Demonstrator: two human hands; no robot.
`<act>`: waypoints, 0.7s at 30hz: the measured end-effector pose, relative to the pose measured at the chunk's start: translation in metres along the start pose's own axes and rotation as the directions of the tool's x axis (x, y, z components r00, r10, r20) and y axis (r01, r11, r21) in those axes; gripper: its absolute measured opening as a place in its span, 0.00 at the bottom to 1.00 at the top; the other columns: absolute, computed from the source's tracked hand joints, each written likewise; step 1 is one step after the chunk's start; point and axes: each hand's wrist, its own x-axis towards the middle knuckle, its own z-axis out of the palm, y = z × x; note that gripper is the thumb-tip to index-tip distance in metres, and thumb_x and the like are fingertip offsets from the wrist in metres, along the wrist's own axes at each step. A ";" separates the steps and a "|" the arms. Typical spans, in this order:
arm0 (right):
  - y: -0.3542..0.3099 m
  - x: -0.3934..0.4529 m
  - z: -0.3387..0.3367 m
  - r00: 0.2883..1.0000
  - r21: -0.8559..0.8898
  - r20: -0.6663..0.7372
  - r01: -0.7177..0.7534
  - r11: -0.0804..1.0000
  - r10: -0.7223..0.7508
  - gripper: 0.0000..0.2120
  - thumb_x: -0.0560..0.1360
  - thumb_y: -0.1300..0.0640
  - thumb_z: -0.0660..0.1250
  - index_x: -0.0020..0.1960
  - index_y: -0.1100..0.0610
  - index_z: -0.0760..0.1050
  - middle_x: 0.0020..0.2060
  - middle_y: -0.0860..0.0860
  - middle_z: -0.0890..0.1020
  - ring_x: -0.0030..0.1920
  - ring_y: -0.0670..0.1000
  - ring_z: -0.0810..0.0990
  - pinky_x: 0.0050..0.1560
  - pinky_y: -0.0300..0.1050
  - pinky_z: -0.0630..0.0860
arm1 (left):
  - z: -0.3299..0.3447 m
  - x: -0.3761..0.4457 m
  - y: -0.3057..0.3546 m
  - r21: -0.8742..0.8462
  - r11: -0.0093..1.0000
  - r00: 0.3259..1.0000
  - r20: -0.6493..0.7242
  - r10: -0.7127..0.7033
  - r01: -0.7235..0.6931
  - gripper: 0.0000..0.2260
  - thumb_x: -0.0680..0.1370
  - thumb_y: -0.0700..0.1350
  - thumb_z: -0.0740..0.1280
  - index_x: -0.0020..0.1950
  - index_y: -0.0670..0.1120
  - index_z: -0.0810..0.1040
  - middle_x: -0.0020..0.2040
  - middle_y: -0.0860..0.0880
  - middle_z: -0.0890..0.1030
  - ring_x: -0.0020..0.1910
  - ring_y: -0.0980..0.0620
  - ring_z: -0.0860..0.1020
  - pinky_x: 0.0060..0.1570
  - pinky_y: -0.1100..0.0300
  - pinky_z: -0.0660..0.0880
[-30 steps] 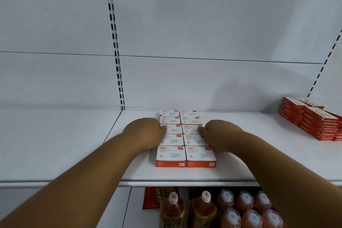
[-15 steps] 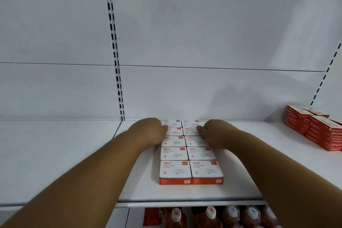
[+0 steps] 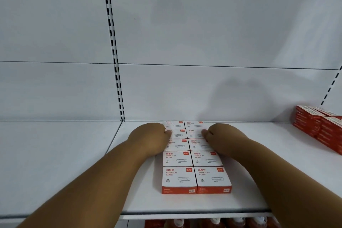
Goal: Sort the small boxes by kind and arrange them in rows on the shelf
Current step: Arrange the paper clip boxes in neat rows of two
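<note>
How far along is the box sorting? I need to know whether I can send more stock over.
Done: the paper clip boxes lie in two neat columns, five deep, on the shelf. In hand: the left hand and right hand press against the block's sides, squaring it. Left: the red boxes stacked at far right look untouched.

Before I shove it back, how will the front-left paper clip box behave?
The front-left paper clip box lies flat and low, so it probably slides rather than tips. Its cardboard looks stiff. It touches its neighbour box and the boxes behind, so a push likely shifts the column.
</note>
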 end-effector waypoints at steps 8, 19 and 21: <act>-0.005 0.022 -0.015 0.999 0.012 0.029 -0.040 0.999 0.040 0.24 0.82 0.41 0.48 0.53 0.58 0.75 0.49 0.54 0.80 0.49 0.53 0.77 0.52 0.46 0.72 | -0.019 0.023 0.000 -0.006 0.993 0.993 0.000 -0.115 0.115 0.21 0.84 0.55 0.51 0.55 0.44 0.79 0.54 0.45 0.81 0.53 0.46 0.78 0.49 0.56 0.71; -0.002 0.038 -0.002 1.000 -0.038 0.002 0.000 0.999 0.000 0.22 0.82 0.42 0.49 0.47 0.55 0.76 0.42 0.51 0.80 0.46 0.52 0.79 0.51 0.48 0.76 | 0.001 0.036 0.000 0.017 0.996 0.997 0.001 -0.083 0.083 0.15 0.83 0.54 0.52 0.45 0.49 0.73 0.42 0.51 0.75 0.46 0.50 0.75 0.45 0.57 0.70; -0.003 0.038 -0.002 1.000 -0.048 0.003 0.015 0.999 -0.015 0.22 0.82 0.43 0.49 0.47 0.55 0.76 0.42 0.51 0.80 0.46 0.52 0.79 0.51 0.48 0.76 | 0.001 0.036 0.001 0.021 0.997 0.997 0.002 -0.075 0.075 0.15 0.83 0.54 0.52 0.44 0.49 0.72 0.42 0.51 0.74 0.45 0.50 0.74 0.45 0.57 0.69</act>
